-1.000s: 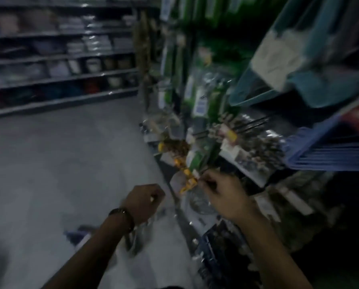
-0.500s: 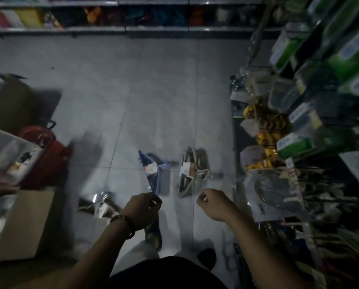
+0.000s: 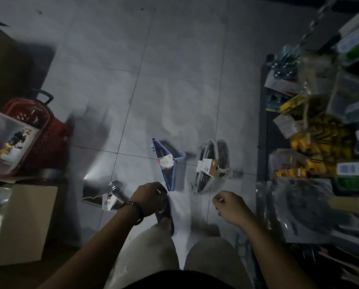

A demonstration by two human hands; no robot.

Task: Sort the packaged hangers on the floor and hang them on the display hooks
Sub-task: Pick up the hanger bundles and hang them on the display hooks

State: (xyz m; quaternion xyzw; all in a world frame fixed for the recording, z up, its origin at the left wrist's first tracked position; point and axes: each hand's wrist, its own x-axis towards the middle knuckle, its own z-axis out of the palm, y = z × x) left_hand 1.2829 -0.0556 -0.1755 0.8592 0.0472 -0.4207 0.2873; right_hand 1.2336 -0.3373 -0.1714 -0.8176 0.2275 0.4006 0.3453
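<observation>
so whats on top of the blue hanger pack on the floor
A white paper label lies across the blue hanger pack. Its near tip is hidden behind the left hand, so contact there cannot be told.

Both bare forearms are stretched forward and downward from the lower edge of the view. The left hand [image 3: 150, 200] is held with its fingers curled into a loose fist, and a bracelet [image 3: 137, 212] is worn on its wrist. The right hand [image 3: 231, 208] is curled likewise, apart from the left.
</observation>
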